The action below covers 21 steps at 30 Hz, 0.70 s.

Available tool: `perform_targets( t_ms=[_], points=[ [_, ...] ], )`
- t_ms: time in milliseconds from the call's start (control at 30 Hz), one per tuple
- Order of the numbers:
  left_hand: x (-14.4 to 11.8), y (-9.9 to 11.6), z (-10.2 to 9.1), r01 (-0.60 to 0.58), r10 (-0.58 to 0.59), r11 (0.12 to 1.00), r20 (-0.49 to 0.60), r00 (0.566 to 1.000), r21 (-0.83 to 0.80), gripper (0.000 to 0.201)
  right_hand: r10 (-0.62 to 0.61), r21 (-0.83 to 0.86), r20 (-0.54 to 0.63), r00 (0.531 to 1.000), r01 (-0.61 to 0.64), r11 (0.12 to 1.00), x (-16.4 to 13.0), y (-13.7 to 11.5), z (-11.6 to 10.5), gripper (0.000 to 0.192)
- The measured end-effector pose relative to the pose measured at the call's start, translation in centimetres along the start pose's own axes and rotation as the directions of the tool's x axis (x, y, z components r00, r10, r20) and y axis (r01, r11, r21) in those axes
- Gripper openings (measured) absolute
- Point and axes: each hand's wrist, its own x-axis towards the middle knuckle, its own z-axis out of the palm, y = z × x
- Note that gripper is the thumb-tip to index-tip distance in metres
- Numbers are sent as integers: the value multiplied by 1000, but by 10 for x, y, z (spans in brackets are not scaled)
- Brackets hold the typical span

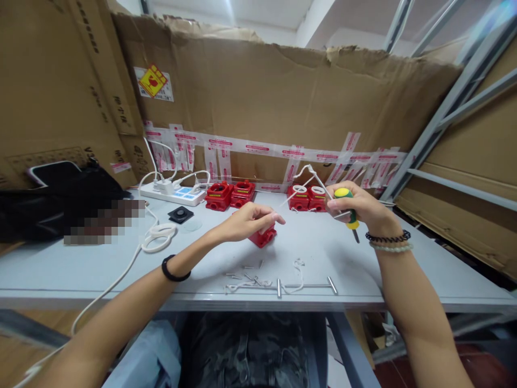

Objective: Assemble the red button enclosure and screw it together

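My left hand [251, 220] is over a small red housing [263, 238] on the table, its fingers bent around the top and hiding much of it. My right hand [357, 203], raised on the right, grips a screwdriver [351, 211] with a yellow-and-green handle, its dark tip angled down. A thin white cord [310, 169] runs from the right fingers, peaks in the air, and drops toward the left fingertips; whether those touch it is unclear. Several screws [252, 279] and two T-shaped metal tools [278, 288] [332, 285] lie near the front edge, with loose white cord [299, 264] among them.
Two red housings [218, 196] stand at the back left, two with white rings [299, 198] at the back right. A power strip [173, 193], white cable [159, 237], black square part [180, 214] and black bag [60, 199] are on the left. Cardboard [258, 102] walls the back.
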Motion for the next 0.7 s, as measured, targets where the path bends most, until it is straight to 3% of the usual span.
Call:
perform_targets(
  t_ms=[133,200,267,367,433,533,633,700],
  points=[
    [0,-2,-12,8,0,996,-86,996,88,45,-81,89,-106,991,90,992,-1,0,-7,30],
    [0,-3,-18,8,8,994,-154,988,105,45,-65,72,-104,993,72,995,-2,1,-12,30],
    [0,-3,-24,6,24,992,-229,973,127,44,14,-3,-48,999,-14,1000,-2,4,-19,31],
    [0,-6,-30,14,47,979,-293,955,203,44,189,-258,50,981,-170,951,1,10,-27,29],
    [0,-7,-31,18,61,960,-272,960,279,43,311,-457,103,945,-233,859,6,18,-29,28],
    [-2,-6,-27,-7,73,921,-156,985,388,39,492,-667,147,858,-282,690,16,33,-26,25],
    [-4,-2,-20,-52,65,894,-15,998,444,34,600,-770,89,795,-327,547,25,48,-20,20],
    [-5,0,-16,-82,67,890,49,996,448,33,628,-794,53,776,-348,498,27,57,-17,18]
  ],
)
